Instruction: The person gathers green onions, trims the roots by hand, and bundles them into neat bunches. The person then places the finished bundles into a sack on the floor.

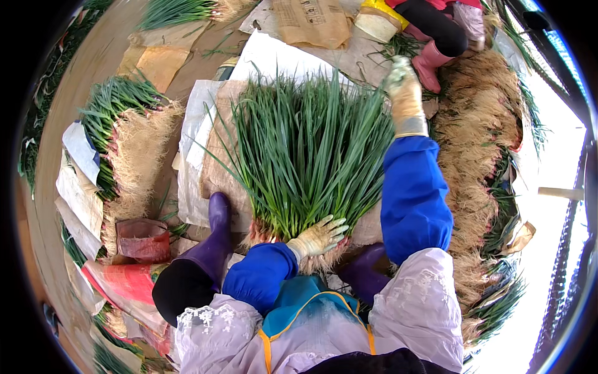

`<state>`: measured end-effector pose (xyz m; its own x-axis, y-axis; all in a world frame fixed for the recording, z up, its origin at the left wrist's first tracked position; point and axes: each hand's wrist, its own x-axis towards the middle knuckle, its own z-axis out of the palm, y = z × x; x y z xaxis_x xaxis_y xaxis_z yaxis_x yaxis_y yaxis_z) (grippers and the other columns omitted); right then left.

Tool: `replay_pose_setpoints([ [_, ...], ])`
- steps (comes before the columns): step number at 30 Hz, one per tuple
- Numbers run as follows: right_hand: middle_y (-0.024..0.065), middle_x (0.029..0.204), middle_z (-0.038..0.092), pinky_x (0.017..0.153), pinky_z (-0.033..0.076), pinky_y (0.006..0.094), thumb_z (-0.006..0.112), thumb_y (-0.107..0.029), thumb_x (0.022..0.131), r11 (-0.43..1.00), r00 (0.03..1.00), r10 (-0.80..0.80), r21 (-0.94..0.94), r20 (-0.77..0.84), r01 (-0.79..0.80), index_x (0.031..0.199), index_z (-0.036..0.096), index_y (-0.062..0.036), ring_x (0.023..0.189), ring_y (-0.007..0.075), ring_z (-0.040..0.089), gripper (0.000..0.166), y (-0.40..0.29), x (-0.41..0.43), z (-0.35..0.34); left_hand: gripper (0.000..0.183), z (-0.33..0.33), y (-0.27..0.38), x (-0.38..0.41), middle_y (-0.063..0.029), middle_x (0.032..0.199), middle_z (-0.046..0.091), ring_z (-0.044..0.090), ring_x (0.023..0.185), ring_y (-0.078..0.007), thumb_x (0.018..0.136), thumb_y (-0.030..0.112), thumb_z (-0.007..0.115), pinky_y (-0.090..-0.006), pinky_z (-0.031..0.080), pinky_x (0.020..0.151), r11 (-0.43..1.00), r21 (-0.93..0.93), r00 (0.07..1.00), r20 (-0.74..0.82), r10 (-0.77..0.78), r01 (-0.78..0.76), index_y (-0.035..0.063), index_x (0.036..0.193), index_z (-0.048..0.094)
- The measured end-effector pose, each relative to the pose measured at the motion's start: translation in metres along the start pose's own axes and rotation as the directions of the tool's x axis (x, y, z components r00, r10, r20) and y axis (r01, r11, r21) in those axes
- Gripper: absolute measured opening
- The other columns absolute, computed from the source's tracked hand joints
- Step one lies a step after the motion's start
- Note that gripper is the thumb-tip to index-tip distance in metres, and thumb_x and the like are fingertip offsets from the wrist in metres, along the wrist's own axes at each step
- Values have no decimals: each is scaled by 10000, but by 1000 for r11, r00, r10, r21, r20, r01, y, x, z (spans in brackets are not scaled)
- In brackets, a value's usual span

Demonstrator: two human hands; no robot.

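Observation:
A wide layer of green onions point(313, 154) with long green leaves lies on woven sacks, its pinkish bulbs and pale roots toward me. My left hand point(321, 237), in a whitish work glove, rests flat on the stems just above the bulbs, fingers spread. At the upper right of the leaves is my right hand point(402, 79), gloved and blurred, with its fingers curled; whether it holds anything is not clear. A white sheet point(275, 53) and a brown woven sack point(224, 140) show beneath and beyond the leaves.
Purple boots point(218, 233) flank the onions. A long heap of rooty onion bundles point(472, 154) runs along the right. Another pile point(133, 149) lies left, beside a red container point(143, 239). A co-worker's pink boot point(430, 65) is at the upper right, near a yellow-and-white bucket point(380, 21).

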<state>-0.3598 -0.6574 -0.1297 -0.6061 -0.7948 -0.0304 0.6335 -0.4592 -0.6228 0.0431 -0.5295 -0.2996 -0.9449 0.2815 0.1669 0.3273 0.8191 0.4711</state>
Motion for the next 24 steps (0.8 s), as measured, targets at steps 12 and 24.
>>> replay_pose_setpoints([
  [12, 52, 803, 630, 508, 441, 193, 506, -155, 889, 302, 882, 193, -881, 430, 363, 914, 580, 4, 571, 88, 559, 178, 19, -53, 181, 500, -15, 2, -9, -59, 1389, 339, 210, 1332, -235, 741, 199, 510, -436, 131, 1096, 999, -44, 1000, 16, -19, 19, 116, 1233, 482],
  [24, 82, 624, 641, 438, 434, 281, 593, -220, 790, -450, 813, 290, -822, -505, -349, 771, 627, -30, 475, 165, 567, 194, 72, -50, 22, 439, -13, 2, -4, -48, 1365, 368, 217, 1329, -243, 746, 206, 501, -438, 158, 1088, 998, -63, 1000, -23, 3, -5, 122, 1177, 516],
])
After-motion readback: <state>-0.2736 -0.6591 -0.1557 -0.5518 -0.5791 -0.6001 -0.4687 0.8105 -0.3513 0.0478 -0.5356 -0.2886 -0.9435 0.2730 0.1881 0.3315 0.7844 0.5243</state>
